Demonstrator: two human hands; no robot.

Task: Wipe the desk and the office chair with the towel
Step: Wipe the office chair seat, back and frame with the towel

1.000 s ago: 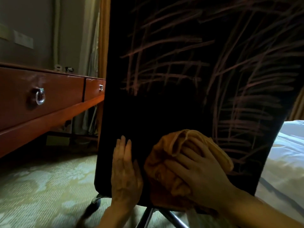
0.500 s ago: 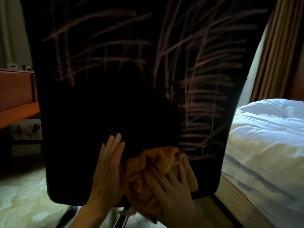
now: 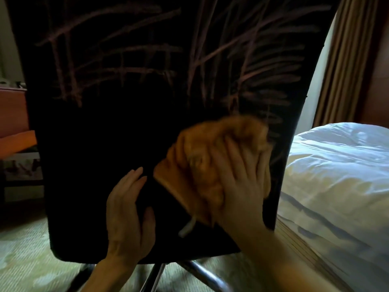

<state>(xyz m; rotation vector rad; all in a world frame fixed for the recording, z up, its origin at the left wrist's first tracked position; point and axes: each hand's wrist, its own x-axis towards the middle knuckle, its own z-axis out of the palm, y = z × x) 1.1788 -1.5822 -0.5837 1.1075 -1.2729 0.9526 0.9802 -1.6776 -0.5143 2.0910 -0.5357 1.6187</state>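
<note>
Two hands are pressing the chair back (image 3: 101, 131): right hand (image 3: 240, 186), fingers (image 3: 232, 153) spread, flattening the towel (image 3: 197, 163) below streaks (image 3: 263, 80); left hand (image 3: 128, 211) flat alongside.

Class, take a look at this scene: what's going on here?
A person is cleaning the back of a dark office chair. The right hand presses a bunched orange towel against its lower right part; the left hand rests flat beside it. Pale streaks mark the fabric higher up. A bed stands alongside.

Hotel-like bedroom: white-duveted bed (image 3: 336, 175), long curtains (image 3: 347, 70), wooden desk (image 3: 12, 114), patterned carpet (image 3: 25, 260).
</note>
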